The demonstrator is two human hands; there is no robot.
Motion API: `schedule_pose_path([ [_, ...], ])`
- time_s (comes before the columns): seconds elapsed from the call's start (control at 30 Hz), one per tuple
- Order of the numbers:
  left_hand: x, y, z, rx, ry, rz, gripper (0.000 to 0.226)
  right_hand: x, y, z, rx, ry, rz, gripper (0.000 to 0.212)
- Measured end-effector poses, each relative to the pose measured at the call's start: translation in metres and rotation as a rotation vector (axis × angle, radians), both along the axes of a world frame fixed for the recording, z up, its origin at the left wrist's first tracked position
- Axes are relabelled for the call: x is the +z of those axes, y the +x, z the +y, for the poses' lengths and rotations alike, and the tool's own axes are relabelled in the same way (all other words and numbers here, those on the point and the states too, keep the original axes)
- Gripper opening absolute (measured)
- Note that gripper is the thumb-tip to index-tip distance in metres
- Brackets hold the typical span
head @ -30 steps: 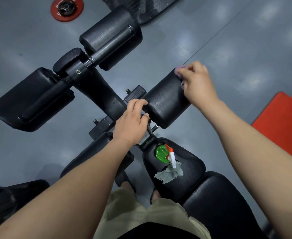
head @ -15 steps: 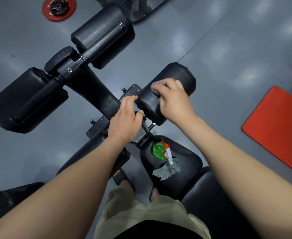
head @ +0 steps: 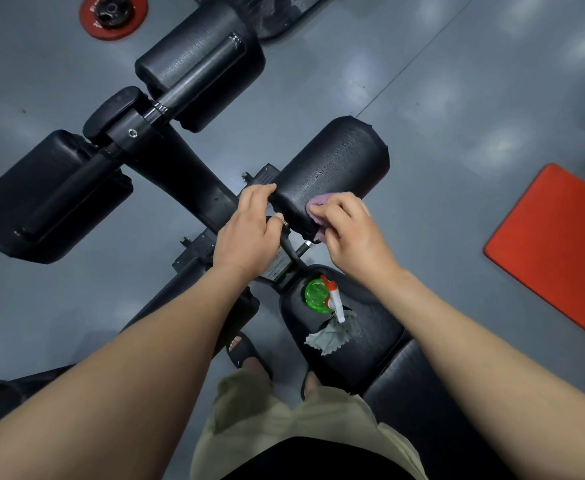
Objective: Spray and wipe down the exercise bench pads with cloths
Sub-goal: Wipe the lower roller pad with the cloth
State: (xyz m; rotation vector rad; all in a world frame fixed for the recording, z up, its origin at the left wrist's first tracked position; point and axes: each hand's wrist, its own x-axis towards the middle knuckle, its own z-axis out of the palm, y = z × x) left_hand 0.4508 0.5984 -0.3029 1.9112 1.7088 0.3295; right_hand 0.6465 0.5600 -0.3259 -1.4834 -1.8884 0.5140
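Observation:
A black roller pad [head: 339, 164] of the exercise bench lies in the middle of the view, its surface wet in spots. My right hand [head: 353, 233] grips a purple cloth [head: 318, 202] and presses it on the pad's near end. My left hand [head: 249, 233] is curled around the pad's inner end by the metal bar. On the black seat pad [head: 370, 337] below stand a green spray bottle [head: 318, 296] with a white and orange nozzle and a crumpled grey cloth [head: 329, 336].
Two more black roller pads lie at the left [head: 42, 199] and top [head: 197, 64] on the bench frame [head: 180, 171]. A red weight plate [head: 113, 13] lies on the grey floor at the top left, a red mat [head: 554, 244] at the right. My sandalled feet [head: 246, 351] stand beside the seat.
My right hand has drawn the purple cloth along the roller pad from its far end to its near end. The left hand has stayed on the pad's inner end.

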Motion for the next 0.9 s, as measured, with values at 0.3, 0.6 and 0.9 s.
schedule_pose_path([
  [0.3, 0.0, 0.0, 0.0, -0.001, -0.008, -0.014, 0.043, 0.007, 0.041, 0.076, -0.268, 0.074, -0.096, 0.027],
  [0.6, -0.001, -0.002, 0.001, -0.022, 0.011, 0.0, 0.04, 0.003, 0.011, 0.039, -0.107, 0.091, -0.134, 0.032],
  [0.9, -0.002, -0.002, 0.001, -0.064, 0.043, 0.026, 0.04, 0.006, 0.053, 0.104, -0.34, -0.046, -0.051, 0.038],
])
